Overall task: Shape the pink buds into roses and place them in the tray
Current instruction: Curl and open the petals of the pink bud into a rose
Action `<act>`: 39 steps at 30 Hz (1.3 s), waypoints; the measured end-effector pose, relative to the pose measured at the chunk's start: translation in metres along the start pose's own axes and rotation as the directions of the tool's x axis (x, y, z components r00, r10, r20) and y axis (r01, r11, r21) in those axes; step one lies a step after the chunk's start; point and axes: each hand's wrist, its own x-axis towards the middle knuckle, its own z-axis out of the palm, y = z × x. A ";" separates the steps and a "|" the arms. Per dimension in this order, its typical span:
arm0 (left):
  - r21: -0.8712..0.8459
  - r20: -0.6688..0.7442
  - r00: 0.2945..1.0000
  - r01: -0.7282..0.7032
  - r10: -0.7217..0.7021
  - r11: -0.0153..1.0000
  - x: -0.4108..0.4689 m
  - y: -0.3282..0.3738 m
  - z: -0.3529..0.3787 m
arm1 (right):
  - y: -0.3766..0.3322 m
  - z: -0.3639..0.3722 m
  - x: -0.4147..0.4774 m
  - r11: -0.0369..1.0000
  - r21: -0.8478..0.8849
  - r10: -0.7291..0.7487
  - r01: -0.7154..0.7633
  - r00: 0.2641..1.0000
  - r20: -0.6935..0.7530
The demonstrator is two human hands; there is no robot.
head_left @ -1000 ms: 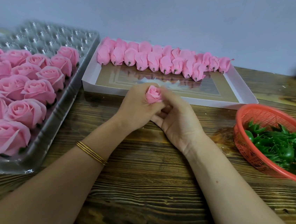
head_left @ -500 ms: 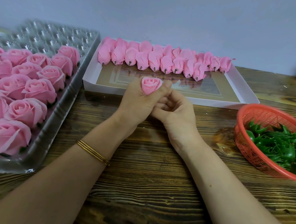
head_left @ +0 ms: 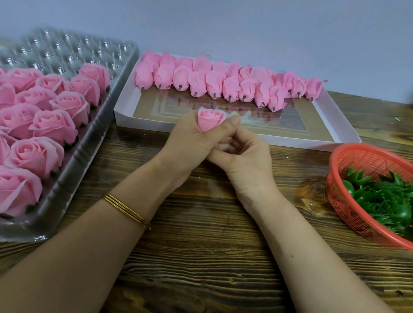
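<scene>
The left hand (head_left: pixel 189 141) curls its thumb and a finger round a pink bud (head_left: pixel 208 119), holding it up over the worktop (head_left: pixel 201 270), near the white box (head_left: pixel 343 130). The right hand (head_left: pixel 248 158) is curled against it; I cannot tell if it holds anything. The tray (head_left: pixel 70 180) of roses (head_left: pixel 35 153) sits off to the left.

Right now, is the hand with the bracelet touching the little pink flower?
Touching. The head view shows the left hand curled round the pink flower, with only the flower's top poking out above the fingers.
</scene>
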 end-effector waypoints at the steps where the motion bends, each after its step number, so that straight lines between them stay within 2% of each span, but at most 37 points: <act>1: -0.001 0.007 1.000 0.010 -0.010 1.000 0.000 0.000 0.000 | 0.000 0.000 0.000 1.000 -0.003 0.003 -0.003 1.000 -0.003; 8: -0.023 0.083 0.994 0.072 -0.070 0.997 -0.001 0.008 -0.007 | 0.001 -0.003 0.002 0.999 0.007 0.052 -0.052 0.997 0.052; 14: 0.019 0.176 0.973 0.149 -0.150 0.989 -0.002 0.012 -0.013 | -0.004 -0.005 0.001 0.980 0.140 0.114 -0.141 0.976 0.185; 17: 0.012 0.196 0.969 0.150 -0.149 0.989 -0.002 0.013 -0.013 | -0.005 -0.005 0.002 0.970 0.164 0.141 -0.177 0.968 0.207; 21: 0.007 0.146 0.979 0.142 -0.141 0.990 0.000 0.009 -0.012 | -0.002 -0.006 0.003 0.963 0.191 0.147 -0.188 0.967 0.207; 25: -0.018 0.106 0.985 0.139 -0.136 0.990 0.001 0.008 -0.012 | 0.001 -0.005 0.003 0.980 0.151 0.109 -0.133 0.982 0.156; 30: 0.010 0.147 0.982 0.120 -0.120 0.993 -0.001 0.010 -0.013 | 0.002 -0.006 0.003 0.990 0.101 0.090 -0.103 0.988 0.125; 34: 0.029 0.207 0.967 0.146 -0.149 0.989 -0.003 0.014 -0.016 | -0.003 -0.006 0.002 0.973 0.154 0.145 -0.170 0.977 0.157; 39: 0.001 0.264 0.949 0.180 -0.174 0.984 -0.004 0.017 -0.020 | -0.005 -0.008 0.004 0.927 0.239 0.220 -0.288 0.936 0.274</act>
